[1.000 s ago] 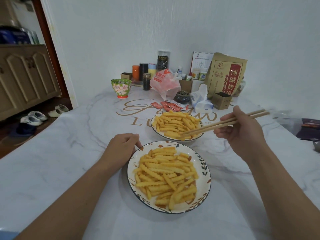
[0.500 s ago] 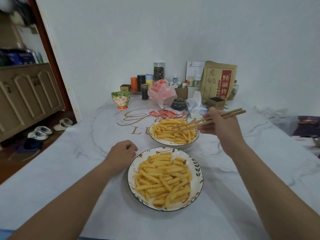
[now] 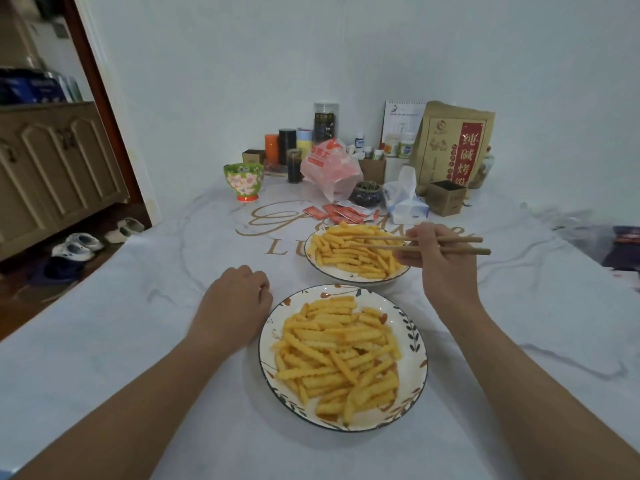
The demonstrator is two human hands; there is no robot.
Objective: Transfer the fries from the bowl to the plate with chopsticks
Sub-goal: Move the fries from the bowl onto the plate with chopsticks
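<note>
On a marble-patterned worktop (image 3: 121, 341), the left hand (image 3: 239, 299) rests curled into an empty fist beside one leaf-rimmed plate (image 3: 414, 344) heaped with crinkle-cut fries (image 3: 339, 355). The right hand (image 3: 436, 258) pinches two wooden chopsticks (image 3: 457, 245), now lowered level, tips spread over the fries in one bowl (image 3: 346, 273) behind it.

Dim, soft light; edges warped.
</note>
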